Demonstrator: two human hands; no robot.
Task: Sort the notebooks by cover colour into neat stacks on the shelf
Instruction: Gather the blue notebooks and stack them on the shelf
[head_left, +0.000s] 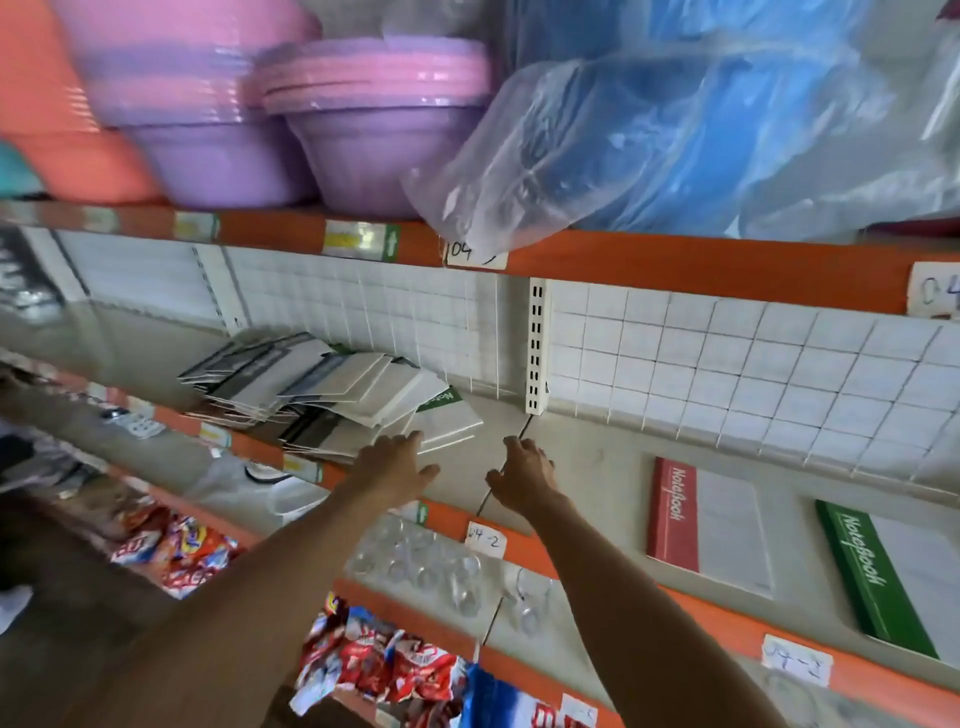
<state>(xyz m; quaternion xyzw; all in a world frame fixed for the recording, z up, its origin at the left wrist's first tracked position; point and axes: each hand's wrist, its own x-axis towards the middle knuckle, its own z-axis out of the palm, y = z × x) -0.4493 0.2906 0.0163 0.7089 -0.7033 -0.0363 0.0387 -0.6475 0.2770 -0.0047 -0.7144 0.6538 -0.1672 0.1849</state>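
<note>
Shop shelf (597, 457): my left hand (397, 465), fingers spread, touches the slumped notebook pile (332, 395) near the front edge; my right hand (522, 473) hovers empty. I judge a careless tug could spill notebooks over it.

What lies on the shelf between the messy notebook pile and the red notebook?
Only the two hands, left and right, over bare shelf, between the pile and the red notebook, in the head view.
</note>
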